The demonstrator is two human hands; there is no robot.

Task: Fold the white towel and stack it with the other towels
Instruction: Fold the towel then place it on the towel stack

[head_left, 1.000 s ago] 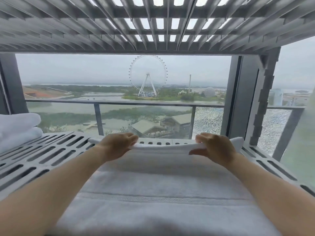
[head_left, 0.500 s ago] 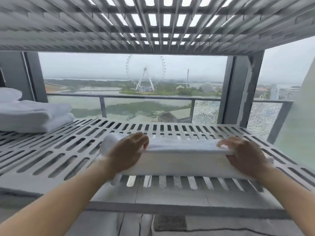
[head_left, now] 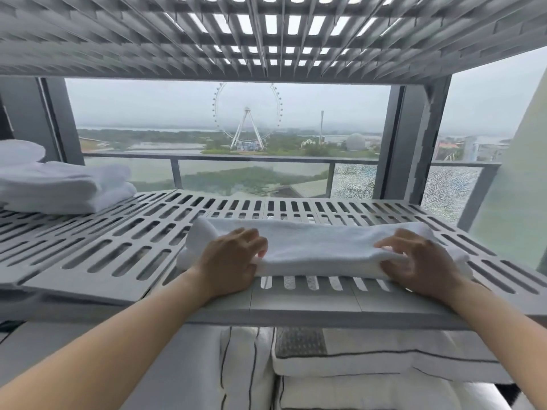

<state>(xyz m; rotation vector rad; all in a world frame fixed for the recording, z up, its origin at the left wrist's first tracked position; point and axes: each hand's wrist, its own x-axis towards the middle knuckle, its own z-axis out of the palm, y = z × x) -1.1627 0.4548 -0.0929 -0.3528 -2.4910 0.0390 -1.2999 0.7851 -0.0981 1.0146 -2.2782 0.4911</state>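
towel: white towel (head_left: 322,247) folded into 1 long band, several layers thick; lies flat on the shelf (head_left: 118,241), long side parallel to the front edge

towel position: front-right part of the shelf; near long side just behind the front edge; right end stops short of the right edge

towel ends: left end bunched and rounded, sticks out past the left hand; right end mostly covered by the right hand

left hand: left hand (head_left: 229,261) on the band's left end; fingers bent over the top layer, thumb side down at the near fold; grip narrow, holding the towel

right hand: right hand (head_left: 414,261) on the band's right end; fingers curled claw-like on top, thumb at the near fold; grip narrow, holding the towel; fingertips slightly blurred

arms: both forearms bare; come in from the bottom corners of the view and cross the shelf's front edge

towel stack: towel stack (head_left: 59,187) at the shelf's left edge, toward the back; at least 2 folded white towels, 1 on the other; 1 more white bundle behind it, cut off by the frame; well apart from the band

shelf: grey panels with long slots

upper shelf: upper shelf (head_left: 266,34) directly overhead, gridded; daylight shows through the openings

below: pillows (head_left: 355,368), white with dark piping, stacked under the shelf's front edge

background: window behind the shelf's back edge; railing (head_left: 236,158) outside; Ferris wheel (head_left: 247,113) far off; sky grey
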